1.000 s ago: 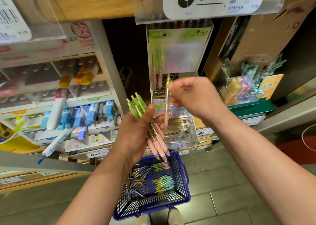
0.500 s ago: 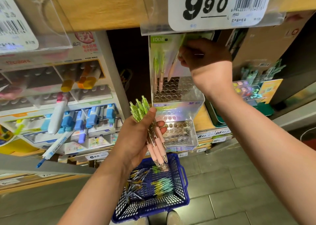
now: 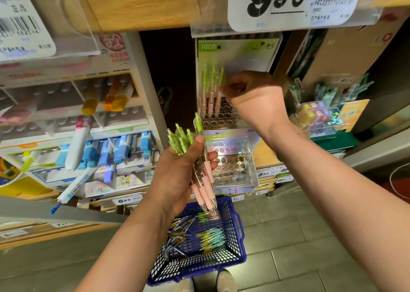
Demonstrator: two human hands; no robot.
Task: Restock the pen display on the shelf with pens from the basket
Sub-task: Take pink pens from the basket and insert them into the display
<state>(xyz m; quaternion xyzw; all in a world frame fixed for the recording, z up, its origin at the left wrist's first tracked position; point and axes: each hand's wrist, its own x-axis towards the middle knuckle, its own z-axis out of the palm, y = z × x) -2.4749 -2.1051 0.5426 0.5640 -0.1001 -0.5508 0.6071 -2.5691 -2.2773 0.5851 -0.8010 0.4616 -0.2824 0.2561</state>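
My left hand (image 3: 177,176) grips a bundle of pens (image 3: 200,174) with green tops and pink grips, tips pointing down. My right hand (image 3: 255,101) is up at the clear pen display (image 3: 224,118), fingers pinched on the green top of a pen (image 3: 219,92) standing in a hole of the rack. Two like pens (image 3: 207,92) stand in the holes to its left. Below, the blue basket (image 3: 235,231) on the floor holds more pens (image 3: 208,236) in several colours.
A second clear rack (image 3: 233,167) of holes sits below the display. Marker displays (image 3: 88,141) fill the shelf to the left, highlighters (image 3: 319,116) to the right. A wooden shelf with a 9.90 price tag (image 3: 288,3) hangs overhead. My shoes (image 3: 206,283) touch the basket.
My right hand took one pen from the bundle, lifted it up to the display, then lowered it into a hole beside the two standing pens. The left hand stayed put.
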